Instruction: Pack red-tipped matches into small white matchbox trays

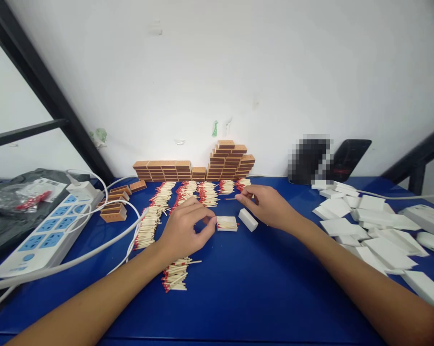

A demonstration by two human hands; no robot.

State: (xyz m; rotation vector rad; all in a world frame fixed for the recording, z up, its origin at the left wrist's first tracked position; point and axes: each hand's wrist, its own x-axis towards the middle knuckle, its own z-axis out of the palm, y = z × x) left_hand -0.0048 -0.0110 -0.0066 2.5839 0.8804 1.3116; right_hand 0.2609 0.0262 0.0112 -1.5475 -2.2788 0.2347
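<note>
On a blue table [238,288], the left hand [182,230] pinched the edge of a small tray of matches [227,223]. The right hand [265,204], fingers loose, rested just beside the white sleeve [248,219]. Keeping the tray level would stop spills.

Bare blue tabletop [245,288] lies open toward the near edge. Match rows [188,192] and stacked boxes [217,166] block the back, white sleeves [368,226] the right, cables [94,245] the left.
</note>
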